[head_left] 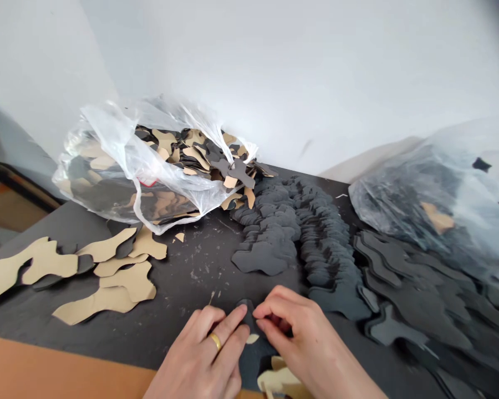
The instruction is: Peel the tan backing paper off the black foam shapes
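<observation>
At the bottom middle of the table, a dark cut piece (249, 363) lies between my two hands, with a small beige patch showing on it. My left hand (210, 346), with a gold ring, presses its fingertips on the left side of this piece. Just to the right, my right hand (301, 332) has its thumb and index finger pinched together at the upper edge of the piece; whatever is between those fingertips is too small to name. Beige pieces (280, 381) lie partly under my right hand.
Rows of overlapping dark pieces (266, 252) stand beyond my hands. A clear bag (108, 185) with beige and dark scraps is at back left, another bag (403, 188) at right. Beige pieces (125, 282) lie left, dark stacks (424, 293) right. A pale wall rises behind.
</observation>
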A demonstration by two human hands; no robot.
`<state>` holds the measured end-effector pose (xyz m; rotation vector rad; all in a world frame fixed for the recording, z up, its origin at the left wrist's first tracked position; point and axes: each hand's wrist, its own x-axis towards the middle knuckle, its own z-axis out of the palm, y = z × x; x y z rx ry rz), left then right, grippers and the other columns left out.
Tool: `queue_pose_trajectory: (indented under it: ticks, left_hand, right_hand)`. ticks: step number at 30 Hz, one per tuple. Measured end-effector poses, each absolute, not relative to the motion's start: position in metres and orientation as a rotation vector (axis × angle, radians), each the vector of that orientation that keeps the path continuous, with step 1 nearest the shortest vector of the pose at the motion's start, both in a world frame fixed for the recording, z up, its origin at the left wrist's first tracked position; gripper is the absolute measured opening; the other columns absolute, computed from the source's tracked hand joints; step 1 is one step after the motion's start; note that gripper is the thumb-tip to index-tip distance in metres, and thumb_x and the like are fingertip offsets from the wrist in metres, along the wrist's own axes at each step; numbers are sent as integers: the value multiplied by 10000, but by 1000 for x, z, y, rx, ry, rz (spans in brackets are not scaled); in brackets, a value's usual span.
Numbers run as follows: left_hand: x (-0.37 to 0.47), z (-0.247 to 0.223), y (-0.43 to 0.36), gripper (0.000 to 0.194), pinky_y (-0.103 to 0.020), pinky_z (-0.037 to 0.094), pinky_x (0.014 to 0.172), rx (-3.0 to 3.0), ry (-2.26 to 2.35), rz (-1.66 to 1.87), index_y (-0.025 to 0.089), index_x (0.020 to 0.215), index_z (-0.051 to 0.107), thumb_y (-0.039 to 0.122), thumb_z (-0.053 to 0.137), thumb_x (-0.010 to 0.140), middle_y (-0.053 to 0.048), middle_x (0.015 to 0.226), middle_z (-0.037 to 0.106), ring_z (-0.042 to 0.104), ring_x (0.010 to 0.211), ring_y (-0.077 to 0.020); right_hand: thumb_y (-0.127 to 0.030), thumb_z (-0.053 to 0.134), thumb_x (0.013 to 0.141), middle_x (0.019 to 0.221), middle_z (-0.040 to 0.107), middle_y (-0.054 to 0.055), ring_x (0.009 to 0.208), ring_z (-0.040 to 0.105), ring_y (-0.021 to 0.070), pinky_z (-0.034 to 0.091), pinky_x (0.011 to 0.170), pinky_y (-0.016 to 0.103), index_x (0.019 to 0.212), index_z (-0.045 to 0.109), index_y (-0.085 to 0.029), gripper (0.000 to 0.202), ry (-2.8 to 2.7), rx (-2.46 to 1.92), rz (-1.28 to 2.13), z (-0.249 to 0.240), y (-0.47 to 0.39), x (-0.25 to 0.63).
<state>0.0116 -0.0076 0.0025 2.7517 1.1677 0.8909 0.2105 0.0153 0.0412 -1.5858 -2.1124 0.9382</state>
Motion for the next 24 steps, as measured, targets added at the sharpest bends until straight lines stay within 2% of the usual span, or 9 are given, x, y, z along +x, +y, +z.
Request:
queue_pose_trajectory:
  ticks: [7, 13, 17, 24]
  left_hand:
    - [13, 7, -8, 341, -361, 594, 706, 2701, 1166, 922, 126, 1092, 677, 17, 481, 835, -113, 1185, 710, 573, 850, -234]
    - [12, 9, -7, 314, -375, 594, 734, 2679, 1127, 917, 110, 1088, 671, 16, 479, 858, -137, 1179, 701, 566, 886, -243]
    - [12, 8, -7, 322, -392, 591, 750, 2655, 1117, 900, 109, 1099, 663, 10, 474, 858, -141, 1186, 692, 561, 902, -251]
    - [11, 12, -6, 307, -376, 591, 753, 2615, 1085, 914, 125, 1079, 657, 0, 467, 872, -124, 1195, 695, 559, 888, -234]
  right_hand:
    - [-62, 555, 868, 796, 626, -13, 661, 571, 101, 416, 603, 209, 809, 708, -205, 218, -2049, -1546, 993, 46, 18, 213]
    - [-173, 519, 905, 753, 680, -5, 658, 644, 124, 513, 641, 233, 979, 713, -201, 210, -1775, -1550, 1396, 44, 24, 232]
    - [-216, 541, 890, 792, 669, 4, 669, 639, 118, 548, 653, 248, 933, 682, -170, 154, -1612, -1491, 1575, 45, 27, 235]
    - [-151, 506, 882, 814, 642, 8, 701, 633, 109, 547, 658, 239, 915, 617, -156, 115, -1593, -1363, 1656, 46, 30, 236]
